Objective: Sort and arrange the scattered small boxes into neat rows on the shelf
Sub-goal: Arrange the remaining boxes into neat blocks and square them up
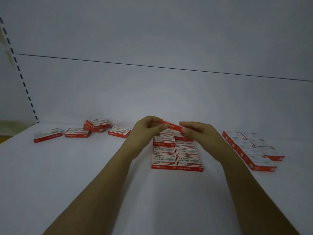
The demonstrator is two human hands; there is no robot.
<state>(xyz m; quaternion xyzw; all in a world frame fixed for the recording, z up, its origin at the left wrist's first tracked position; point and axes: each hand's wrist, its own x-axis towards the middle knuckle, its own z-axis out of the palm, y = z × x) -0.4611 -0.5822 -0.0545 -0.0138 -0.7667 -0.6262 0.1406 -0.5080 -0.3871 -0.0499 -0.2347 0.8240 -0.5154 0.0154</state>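
Both hands hold one small red box [172, 126] in the air above the white shelf [84, 175]. My left hand [149, 128] pinches its left end and my right hand [194, 131] pinches its right end. Directly beneath it lies a neat two-column block of red-and-white boxes [177, 156], partly hidden at its far end by my hands. A second tidy block of boxes [250, 148] sits to the right. Scattered boxes [77, 132] lie at the back left, two of them stacked askew [97, 124], one alone [119, 132] nearer my left hand.
The shelf's white back panel [152, 92] rises behind the boxes. A slotted upright [22, 77] runs down the left side. One loose box [47, 135] lies farthest left near the shelf's side edge.
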